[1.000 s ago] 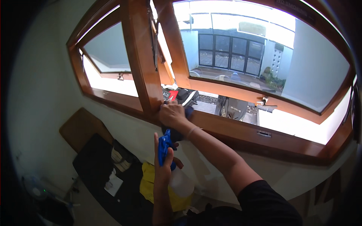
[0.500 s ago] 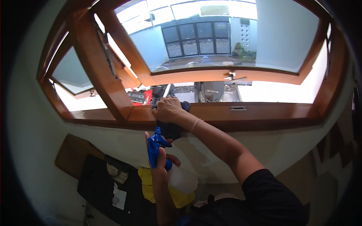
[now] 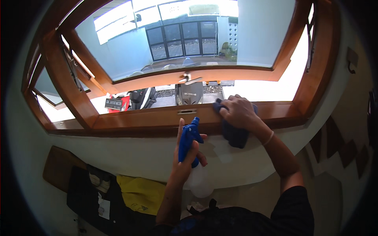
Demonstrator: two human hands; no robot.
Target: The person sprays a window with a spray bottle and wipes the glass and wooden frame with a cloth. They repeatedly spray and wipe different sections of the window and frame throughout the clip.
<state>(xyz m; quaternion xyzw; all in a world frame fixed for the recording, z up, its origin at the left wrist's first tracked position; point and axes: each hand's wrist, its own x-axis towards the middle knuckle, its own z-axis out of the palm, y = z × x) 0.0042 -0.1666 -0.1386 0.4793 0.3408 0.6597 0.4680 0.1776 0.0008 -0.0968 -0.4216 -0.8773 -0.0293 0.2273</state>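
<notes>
My left hand [image 3: 185, 159] is closed round the neck of a spray bottle with a blue trigger head [image 3: 189, 137] and a whitish translucent body [image 3: 200, 181]. The bottle is held below the window sill, nozzle upward. Over on the right, my right hand [image 3: 239, 112] presses a dark grey-blue cloth [image 3: 235, 135] onto the brown wooden sill [image 3: 271, 114]. Part of that cloth hangs over the sill's front edge, and part is hidden under the fingers.
A wooden-framed window [image 3: 193, 74] is tilted outward above the sill, with a metal latch [image 3: 189, 78] on its lower rail. Motorbikes [image 3: 189, 94] stand outside. Below left are a yellow cloth [image 3: 141, 192], a black item [image 3: 80, 196] and a brown board [image 3: 61, 165].
My right hand has slid the cloth rightward along the sill. My left hand and the spray bottle have also moved right, and the view has shifted to the right.
</notes>
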